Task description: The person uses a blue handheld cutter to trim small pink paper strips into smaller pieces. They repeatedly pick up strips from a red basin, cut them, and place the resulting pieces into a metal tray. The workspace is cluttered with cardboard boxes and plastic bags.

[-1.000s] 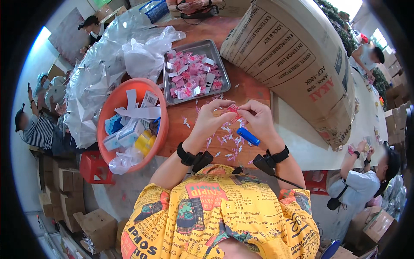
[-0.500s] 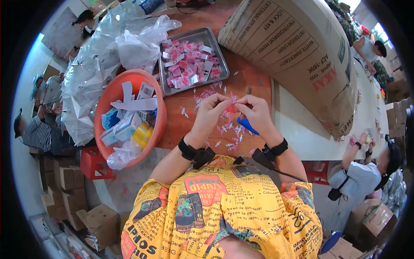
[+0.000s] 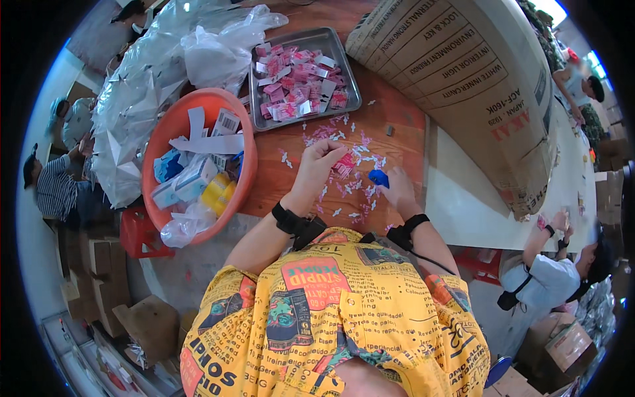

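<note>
My left hand (image 3: 320, 162) is pinched over the wooden table (image 3: 278, 192), its thumb and fingertips on a small pink piece (image 3: 343, 165) that looks like a printed card or packet. Closed around a small blue tool (image 3: 378, 177), my right hand (image 3: 399, 188) is a short way to the right; the tool's kind cannot be made out. Small pink and white scraps (image 3: 337, 212) lie scattered beneath and between both hands. Beyond them, a metal tray (image 3: 358, 99) holds a heap of similar pink-and-white pieces.
An orange basin (image 3: 249, 165) of packaging and yellow tape rolls stands left. Clear plastic bags (image 3: 142, 106) lie behind it. A large cardboard box (image 3: 463, 86) leans over the right side. A small dark block (image 3: 389, 131) lies on the table. A co-worker (image 3: 546, 271) is at the right.
My hands have moved apart: the right has drawn down and back, now gripping the blue tool that hung below its fingers. The left still pinches the pink piece. The view has shifted slightly.
</note>
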### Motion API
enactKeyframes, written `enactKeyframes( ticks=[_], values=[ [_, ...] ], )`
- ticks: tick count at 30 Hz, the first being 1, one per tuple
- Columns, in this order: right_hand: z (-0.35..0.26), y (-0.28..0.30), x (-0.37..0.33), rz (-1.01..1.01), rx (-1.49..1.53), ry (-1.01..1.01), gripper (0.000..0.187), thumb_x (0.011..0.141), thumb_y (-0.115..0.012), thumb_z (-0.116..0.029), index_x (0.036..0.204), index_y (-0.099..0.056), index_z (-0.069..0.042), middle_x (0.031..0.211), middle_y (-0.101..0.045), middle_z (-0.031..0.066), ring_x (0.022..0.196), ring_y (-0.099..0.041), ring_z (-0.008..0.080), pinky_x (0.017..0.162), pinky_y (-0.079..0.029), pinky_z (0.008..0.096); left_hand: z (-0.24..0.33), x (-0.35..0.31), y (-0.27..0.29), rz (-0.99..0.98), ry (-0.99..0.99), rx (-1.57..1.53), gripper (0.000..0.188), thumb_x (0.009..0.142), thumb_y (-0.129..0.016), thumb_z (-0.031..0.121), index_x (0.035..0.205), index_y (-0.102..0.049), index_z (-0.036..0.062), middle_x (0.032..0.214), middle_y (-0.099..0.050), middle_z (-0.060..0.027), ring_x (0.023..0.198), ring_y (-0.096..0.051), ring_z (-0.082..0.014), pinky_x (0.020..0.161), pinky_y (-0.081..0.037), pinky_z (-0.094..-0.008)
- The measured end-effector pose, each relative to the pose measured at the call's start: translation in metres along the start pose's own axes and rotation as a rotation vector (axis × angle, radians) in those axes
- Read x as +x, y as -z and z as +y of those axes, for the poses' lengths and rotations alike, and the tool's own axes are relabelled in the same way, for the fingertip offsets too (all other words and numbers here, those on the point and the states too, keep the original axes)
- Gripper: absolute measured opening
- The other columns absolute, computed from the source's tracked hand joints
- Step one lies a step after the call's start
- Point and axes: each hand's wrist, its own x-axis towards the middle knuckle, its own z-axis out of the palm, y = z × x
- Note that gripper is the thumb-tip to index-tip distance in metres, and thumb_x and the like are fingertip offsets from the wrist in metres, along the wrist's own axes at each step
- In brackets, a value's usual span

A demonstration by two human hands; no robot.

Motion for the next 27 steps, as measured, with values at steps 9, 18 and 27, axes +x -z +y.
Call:
enactKeyframes(
  ticks=[9, 18, 27],
  values=[
    [-0.018, 0.081, 0.002, 0.025, 0.893, 0.177, 0.049, 0.075, -0.069, -0.020, 0.116, -0.048, -0.004, 0.099, -0.058, 0.0102, 0.092, -0.055, 0.0183, 0.082, -0.043, 0.0307, 0.001, 0.006, -0.001, -0.072, 0.073, 0.022, 0.011, 0.083, -0.061, 0.008, 0.088, -0.061, -0.0019, 0.073, -0.062, -0.0063, 0.056, -0.057, -0.0105, 0.048, -0.047, -0.0223],
    [-0.040, 0.136, -0.003, -0.153, 0.616, 0.387, 0.033, 0.083, -0.057, -0.026, 0.103, -0.057, 0.000, 0.096, -0.061, 0.0105, 0.088, -0.056, 0.0210, 0.081, -0.043, 0.0308, 0.012, 0.008, -0.016, -0.174, -0.154, 0.327, 0.014, 0.080, -0.062, 0.006, 0.090, -0.065, -0.0035, 0.078, -0.064, -0.0048, 0.067, -0.058, -0.0073, 0.057, -0.047, -0.0212],
    [-0.048, 0.138, 0.001, -0.150, 0.549, 0.373, 0.031, 0.087, -0.050, -0.031, 0.094, -0.061, -0.002, 0.084, -0.061, 0.0143, 0.078, -0.058, 0.0264, 0.070, -0.043, 0.0337, 0.011, 0.007, -0.027, -0.157, -0.258, 0.513, 0.017, 0.076, -0.062, 0.009, 0.087, -0.067, -0.0018, 0.067, -0.064, -0.0130, 0.059, -0.060, -0.0137, 0.055, -0.046, -0.0270]
  ],
)
